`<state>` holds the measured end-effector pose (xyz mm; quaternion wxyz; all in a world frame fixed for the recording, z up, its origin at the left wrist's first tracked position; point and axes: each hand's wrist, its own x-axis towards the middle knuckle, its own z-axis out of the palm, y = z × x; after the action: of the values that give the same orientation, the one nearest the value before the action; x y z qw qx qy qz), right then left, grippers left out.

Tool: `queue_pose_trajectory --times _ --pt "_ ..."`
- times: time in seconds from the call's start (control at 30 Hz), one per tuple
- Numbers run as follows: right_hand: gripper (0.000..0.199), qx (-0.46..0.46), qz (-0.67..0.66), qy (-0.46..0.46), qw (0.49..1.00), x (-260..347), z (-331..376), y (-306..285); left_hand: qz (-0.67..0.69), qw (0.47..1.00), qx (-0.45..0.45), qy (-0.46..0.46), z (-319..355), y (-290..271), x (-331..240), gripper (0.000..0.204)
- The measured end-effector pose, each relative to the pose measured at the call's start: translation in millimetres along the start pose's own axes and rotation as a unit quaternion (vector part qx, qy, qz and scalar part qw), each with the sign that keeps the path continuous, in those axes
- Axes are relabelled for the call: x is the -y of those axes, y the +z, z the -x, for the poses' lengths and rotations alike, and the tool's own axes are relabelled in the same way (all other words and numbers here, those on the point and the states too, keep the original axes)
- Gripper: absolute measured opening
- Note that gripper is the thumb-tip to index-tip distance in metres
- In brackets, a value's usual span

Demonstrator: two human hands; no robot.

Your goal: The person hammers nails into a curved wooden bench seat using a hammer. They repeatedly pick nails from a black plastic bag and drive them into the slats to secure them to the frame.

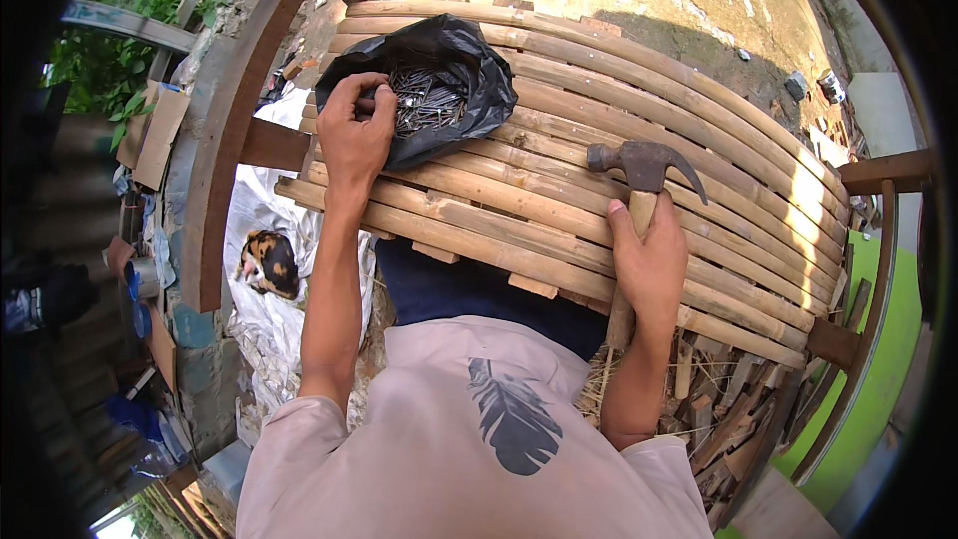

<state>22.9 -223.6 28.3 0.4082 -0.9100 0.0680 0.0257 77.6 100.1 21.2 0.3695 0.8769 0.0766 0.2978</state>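
Observation:
A claw hammer (pixel 644 168) with a dark, rusty head and a wooden handle is gripped by my right hand (pixel 651 265), which wraps round the handle just below the head. On the far left of a bamboo slat bench (pixel 569 195) sits a crumpled black plastic bag (pixel 491 80), its mouth spread wide. Many loose nails (pixel 429 102) lie inside it. My left hand (pixel 357 130) is at the bag's near left rim, thumb and fingers curled closed beside the nails. Whatever those fingers pinch is too small or hidden to make out.
Brown wooden posts (pixel 239 90) frame the bench at the left. A calico cat (pixel 269 265) curls on white sheeting (pixel 289 339) below. Scrap wood (pixel 733 414) is heaped under the bench's right end, near a green panel (pixel 858 379).

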Motion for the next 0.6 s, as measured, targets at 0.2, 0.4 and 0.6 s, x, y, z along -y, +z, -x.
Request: queue_pose_trajectory --times 0.2,0.4,0.6 --pt "0.031 -0.008 -0.052 -0.016 0.998 -3 0 -2 0.0 1.0 -0.014 0.011 38 -1 -25 0.008" --pt "0.027 0.025 -0.11 -0.049 0.992 -14 4 -9 0.097 0.991 0.088 -0.003 113 5 -58 0.006" --pt "0.026 0.076 -0.14 -0.041 0.986 -13 4 -20 0.007 0.974 0.089 0.21 140 11 -41 0.009"
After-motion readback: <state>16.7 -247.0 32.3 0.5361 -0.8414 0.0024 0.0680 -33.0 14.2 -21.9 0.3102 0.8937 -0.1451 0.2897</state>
